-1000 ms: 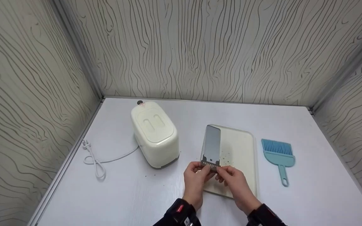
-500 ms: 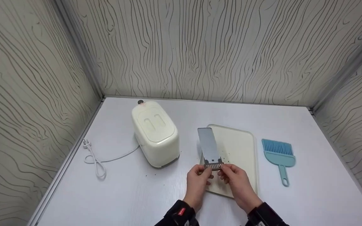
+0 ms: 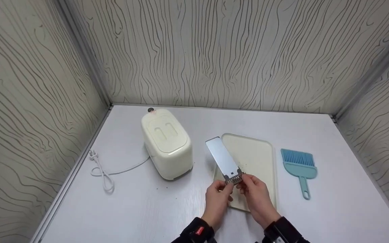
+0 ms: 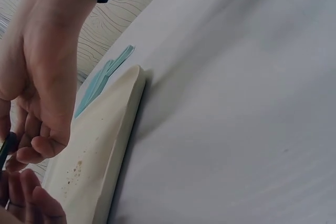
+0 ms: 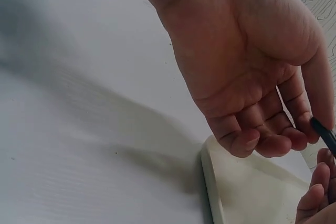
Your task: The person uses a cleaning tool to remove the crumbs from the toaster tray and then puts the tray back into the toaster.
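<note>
Both hands hold a toaster crumb tray (image 3: 221, 157), a long shiny metal plate with a slotted dark end piece. My left hand (image 3: 215, 202) pinches the left side of that dark end, thumb on top. At its right corner, my right hand (image 3: 257, 199) pinches it between thumb and fingers. The plate is tilted, its far end pointing up and left past the edge of a cream serving tray (image 3: 255, 152) beneath. Only the dark edge of the crumb tray (image 5: 324, 135) shows in the right wrist view. Brown crumbs (image 4: 76, 171) lie on the serving tray.
A cream toaster (image 3: 167, 145) with a lid stands to the left, its white cord and plug (image 3: 94, 156) on the table behind it. A blue brush (image 3: 300, 167) lies right of the serving tray. Patterned panels (image 3: 194, 54) enclose the table's back and sides.
The crumb tray has turned so that its far end swings left, off the serving tray's outline. Both hands have shifted slightly right, still holding it.
</note>
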{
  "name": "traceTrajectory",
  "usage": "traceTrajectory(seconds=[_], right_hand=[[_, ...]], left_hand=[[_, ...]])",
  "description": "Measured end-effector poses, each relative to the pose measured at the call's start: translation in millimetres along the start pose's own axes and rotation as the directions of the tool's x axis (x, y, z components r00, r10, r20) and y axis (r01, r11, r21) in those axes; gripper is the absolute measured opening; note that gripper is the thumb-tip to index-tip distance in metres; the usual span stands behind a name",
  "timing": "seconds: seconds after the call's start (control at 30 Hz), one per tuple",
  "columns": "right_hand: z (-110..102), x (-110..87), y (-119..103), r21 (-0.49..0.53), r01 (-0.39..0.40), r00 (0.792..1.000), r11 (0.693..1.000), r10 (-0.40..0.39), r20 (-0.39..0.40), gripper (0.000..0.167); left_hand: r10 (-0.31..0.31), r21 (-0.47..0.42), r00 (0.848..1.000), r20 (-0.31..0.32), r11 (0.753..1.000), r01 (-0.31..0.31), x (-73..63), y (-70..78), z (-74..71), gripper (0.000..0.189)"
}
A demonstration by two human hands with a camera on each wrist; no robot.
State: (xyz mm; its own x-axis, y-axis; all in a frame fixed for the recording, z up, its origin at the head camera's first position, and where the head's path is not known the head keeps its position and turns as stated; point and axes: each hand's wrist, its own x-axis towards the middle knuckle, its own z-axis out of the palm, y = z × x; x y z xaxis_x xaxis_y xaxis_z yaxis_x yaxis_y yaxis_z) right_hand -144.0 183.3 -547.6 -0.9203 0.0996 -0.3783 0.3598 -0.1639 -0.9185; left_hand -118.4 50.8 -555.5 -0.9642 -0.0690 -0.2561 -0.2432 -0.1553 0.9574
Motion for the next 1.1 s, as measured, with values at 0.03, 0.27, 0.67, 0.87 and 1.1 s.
traceTrajectory(seconds=[0.03, 0.27, 0.67, 0.87, 1.1], right_hand=[[-0.1, -0.1, 0.3, 0.002, 0.003, 1.000, 1.000, -0.003, 0.001, 0.031], [-0.8, -0.7, 1.8, 0.027, 0.020, 1.000, 0.999, -0.020, -0.005, 0.037], [-2.0, 1.5, 2.7, 0.019, 0.021, 1.000, 1.000, -0.020, -0.008, 0.037], [-3.6, 1.2, 2.4, 0.006, 0.027, 0.999, 1.000, -0.027, -0.019, 0.037], [-9.2, 0.6, -3.7, 0.014, 0.035, 0.999, 0.999, -0.034, -0.017, 0.041]], left_hand=[[0.001, 0.009, 1.000, 0.002, 1.000, -0.001, -0.9, -0.5, 0.8, 0.016], [-0.010, 0.015, 0.999, 0.031, 1.000, 0.010, -4.2, -2.4, 4.8, 0.015], [-0.024, 0.050, 1.000, 0.002, 0.998, 0.024, -4.9, -4.3, 10.3, 0.016], [-0.003, 0.080, 1.000, 0.026, 0.997, 0.000, -5.0, -2.4, 6.2, 0.019], [0.038, 0.216, 0.997, 0.070, 0.975, -0.053, -1.6, 14.0, -18.0, 0.023]])
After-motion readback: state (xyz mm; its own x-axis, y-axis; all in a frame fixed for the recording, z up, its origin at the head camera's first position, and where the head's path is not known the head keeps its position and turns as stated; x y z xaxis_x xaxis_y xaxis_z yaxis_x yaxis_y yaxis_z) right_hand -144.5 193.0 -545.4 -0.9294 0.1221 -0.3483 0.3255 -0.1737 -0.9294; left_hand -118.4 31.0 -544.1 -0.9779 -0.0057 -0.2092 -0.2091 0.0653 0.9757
